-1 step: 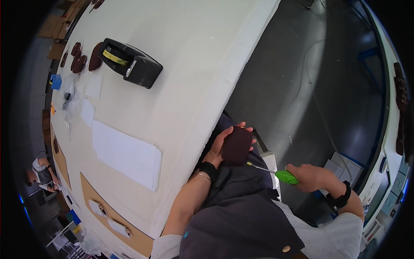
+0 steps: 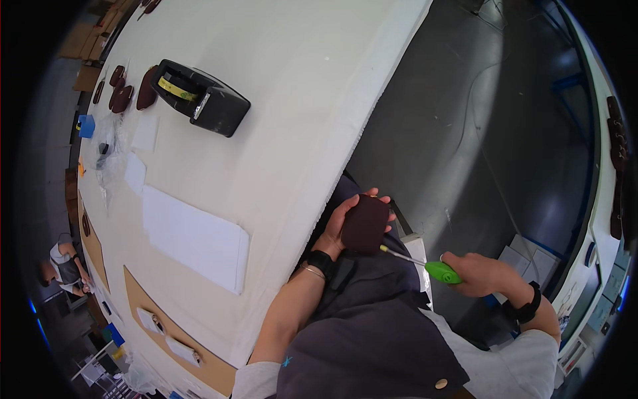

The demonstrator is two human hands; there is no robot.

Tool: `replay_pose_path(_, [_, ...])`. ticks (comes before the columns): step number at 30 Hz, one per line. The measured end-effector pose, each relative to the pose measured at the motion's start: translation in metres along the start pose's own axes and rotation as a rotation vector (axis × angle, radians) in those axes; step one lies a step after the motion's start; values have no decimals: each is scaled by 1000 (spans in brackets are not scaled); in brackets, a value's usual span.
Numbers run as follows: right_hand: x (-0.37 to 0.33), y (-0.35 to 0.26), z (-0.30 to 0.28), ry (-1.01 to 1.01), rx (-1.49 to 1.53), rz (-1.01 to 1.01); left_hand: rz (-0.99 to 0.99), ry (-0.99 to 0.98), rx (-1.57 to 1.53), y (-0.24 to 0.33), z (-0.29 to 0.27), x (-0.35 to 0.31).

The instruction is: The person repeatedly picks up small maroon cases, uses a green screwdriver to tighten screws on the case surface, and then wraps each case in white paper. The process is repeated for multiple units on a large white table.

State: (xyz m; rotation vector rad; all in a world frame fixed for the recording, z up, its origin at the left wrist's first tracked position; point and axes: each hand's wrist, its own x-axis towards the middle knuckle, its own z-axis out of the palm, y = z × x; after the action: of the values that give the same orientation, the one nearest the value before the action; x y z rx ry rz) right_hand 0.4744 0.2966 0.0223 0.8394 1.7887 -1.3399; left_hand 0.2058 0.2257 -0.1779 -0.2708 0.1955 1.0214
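Note:
My left hand (image 2: 340, 223) holds a small dark maroon case (image 2: 365, 224) with rounded corners over my lap. The thumb lies along its near left side, and the other fingertips show past its right edge. My right hand (image 2: 482, 273) is closed round the green handle (image 2: 442, 272) of a screwdriver-like tool. Its thin metal shaft (image 2: 407, 258) points left and ends in a yellow tip (image 2: 383, 248). That tip is at the lower right corner of the case; whether it touches I cannot tell.
On the white table (image 2: 286, 113) at left stand a black tape dispenser (image 2: 203, 96), a white sheet stack (image 2: 193, 236) and several maroon cases (image 2: 121, 98). Brown boards (image 2: 179, 332) lie nearer. Another person (image 2: 66, 266) works at the far left. A cable (image 2: 475, 113) runs over the grey floor.
The tool's yellow tip has shifted very slightly up toward the case's lower corner. My left hand and the case have hardly moved.

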Motion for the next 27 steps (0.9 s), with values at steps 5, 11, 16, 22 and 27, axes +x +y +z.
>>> replay_pose_path(5, [28, 0, 10, 569, 259, -325, -58, 19, 8, -17, 30, 11])
replay_pose_path(11, [48, -27, 15, 765, 354, -425, -122, 225, 778, -23, 47, 13])
replay_pose_path(16, [64, -25, 22, 784, 295, -491, -452, 290, 629, -34, 50, 16])
replay_pose_path(22, [40, -16, 13, 780, 397, -391, -267, 12, 472, -18, 34, 6])
replay_pose_path(27, [3, 8, 14, 518, 231, -211, -223, -28, 96, -10, 9, -2])
